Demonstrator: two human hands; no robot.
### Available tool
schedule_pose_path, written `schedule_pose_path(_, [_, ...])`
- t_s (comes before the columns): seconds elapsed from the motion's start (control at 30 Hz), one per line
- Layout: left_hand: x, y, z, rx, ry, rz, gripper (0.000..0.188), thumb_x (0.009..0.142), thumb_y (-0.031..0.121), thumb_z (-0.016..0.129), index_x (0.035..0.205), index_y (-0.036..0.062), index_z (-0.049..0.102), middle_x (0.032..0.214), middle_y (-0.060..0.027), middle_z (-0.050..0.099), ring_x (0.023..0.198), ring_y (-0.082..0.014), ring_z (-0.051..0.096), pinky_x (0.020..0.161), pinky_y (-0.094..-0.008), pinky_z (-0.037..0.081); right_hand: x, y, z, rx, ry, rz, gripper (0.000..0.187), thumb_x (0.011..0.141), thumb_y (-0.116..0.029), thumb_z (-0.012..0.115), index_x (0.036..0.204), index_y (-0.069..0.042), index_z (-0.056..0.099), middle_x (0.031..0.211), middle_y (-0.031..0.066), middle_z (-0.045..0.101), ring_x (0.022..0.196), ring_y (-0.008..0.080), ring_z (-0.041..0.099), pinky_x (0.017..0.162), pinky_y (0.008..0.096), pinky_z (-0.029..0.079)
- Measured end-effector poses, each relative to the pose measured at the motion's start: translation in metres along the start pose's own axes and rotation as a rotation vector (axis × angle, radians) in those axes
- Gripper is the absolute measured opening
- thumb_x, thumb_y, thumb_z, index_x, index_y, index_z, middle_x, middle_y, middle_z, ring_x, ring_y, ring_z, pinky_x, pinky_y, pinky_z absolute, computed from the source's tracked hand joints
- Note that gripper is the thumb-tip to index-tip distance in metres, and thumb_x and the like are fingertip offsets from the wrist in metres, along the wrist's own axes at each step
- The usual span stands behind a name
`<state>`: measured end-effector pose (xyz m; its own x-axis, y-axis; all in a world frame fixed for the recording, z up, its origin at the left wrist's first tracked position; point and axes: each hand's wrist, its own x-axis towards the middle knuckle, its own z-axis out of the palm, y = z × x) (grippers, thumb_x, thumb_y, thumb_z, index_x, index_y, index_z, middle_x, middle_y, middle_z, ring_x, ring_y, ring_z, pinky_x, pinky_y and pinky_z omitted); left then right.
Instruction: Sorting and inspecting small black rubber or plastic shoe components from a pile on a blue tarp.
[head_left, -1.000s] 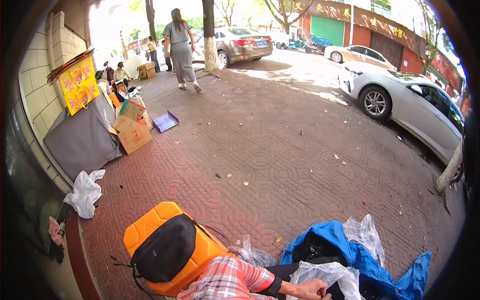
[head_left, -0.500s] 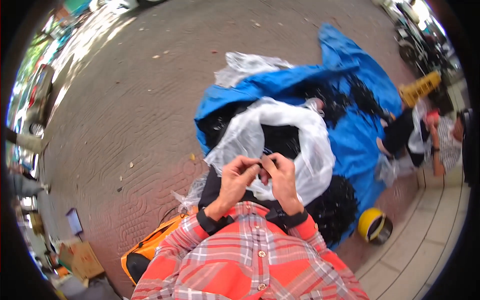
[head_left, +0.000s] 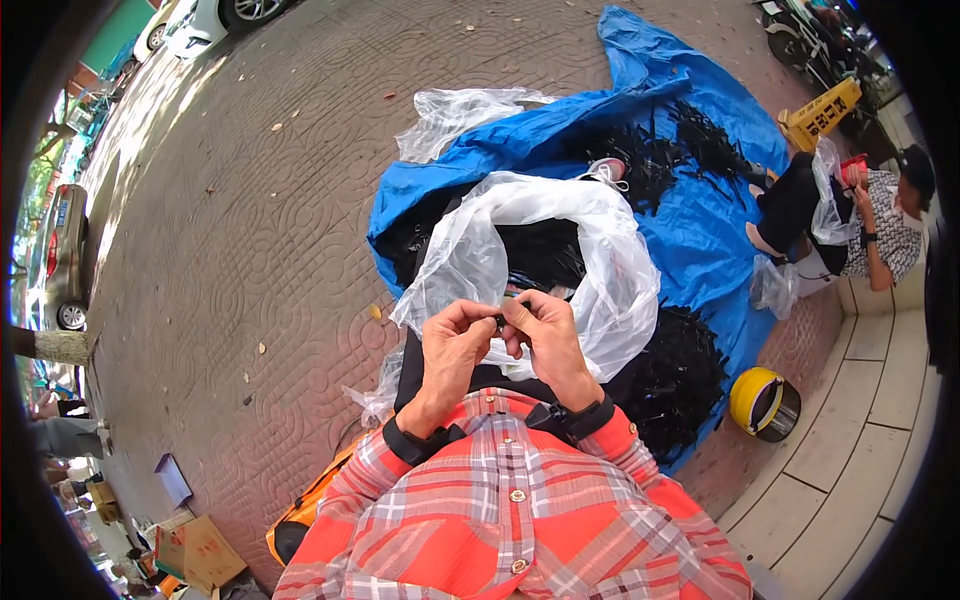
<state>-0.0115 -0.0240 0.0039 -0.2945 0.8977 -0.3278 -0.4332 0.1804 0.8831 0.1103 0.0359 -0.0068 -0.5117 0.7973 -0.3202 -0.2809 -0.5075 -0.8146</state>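
Note:
My left hand (head_left: 452, 352) and my right hand (head_left: 552, 340) meet in front of my chest, thumbs and fingertips pinched together. Between them is a small black piece (head_left: 500, 321), mostly covered by the fingers, so its exact kind does not show. Just beyond and below the hands, a translucent white plastic bag (head_left: 622, 300) stands with its mouth wide and its rim rolled outward. Dark strip-like pieces (head_left: 545, 250) lie inside it. A blue tarp (head_left: 690, 275) spreads around the bag, bearing a heap of thin black pieces (head_left: 672, 385) to the right of my right forearm.
More black pieces (head_left: 640, 155) lie on the tarp's far part. At right a seated person (head_left: 885, 235) holds something red. A yellow helmet (head_left: 760, 400) rests near the tiled step (head_left: 835, 440). An orange bag (head_left: 310, 505) is at my left, cardboard (head_left: 205, 550) farther left.
My view has shifted slightly, so the scene sits a little higher and more of the far left shows. Both hands remain together at the small black piece, with the fingers slightly rearranged.

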Motion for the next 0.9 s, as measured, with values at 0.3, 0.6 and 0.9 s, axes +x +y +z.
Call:
schedule_pose_path(0.3, [0.003,0.007,0.001,0.047,-0.042,-0.024,0.005,0.080,0.001,0.058,0.084,-0.0008,0.059,0.064,-0.0015,0.058,0.046,-0.0019,0.041,0.040,-0.0164,0.028,0.003,-0.003,-0.002,-0.088,0.005,-0.011,0.020,0.085,-0.016,0.060,0.076,0.001,0.057,0.059,0.0052,0.057,0.043,0.0081,0.051,0.037,0.0196,0.038])
schedule_pose_path(0.6, [0.008,-0.013,-0.009,0.209,-0.036,0.096,0.008,0.081,0.007,0.061,0.085,-0.0003,0.059,0.066,0.0014,0.058,0.053,-0.0003,0.044,0.045,-0.0156,0.031,-0.007,0.003,0.015,-0.885,0.104,-0.488,0.017,0.081,-0.014,0.062,0.075,0.001,0.055,0.063,0.0099,0.056,0.052,0.0203,0.054,0.045,0.0291,0.041])
schedule_pose_path(0.9, [0.014,0.013,-0.015,-0.188,-0.168,-0.020,0.020,0.083,0.009,0.048,0.095,-0.0019,0.060,0.066,-0.0013,0.054,0.050,-0.0063,0.044,0.044,-0.0176,0.033,-0.021,0.004,0.014,-1.301,-0.015,-0.951,0.034,0.076,-0.004,0.059,0.107,0.007,0.051,0.089,0.0148,0.053,0.077,0.0279,0.056,0.066,0.0342,0.047])
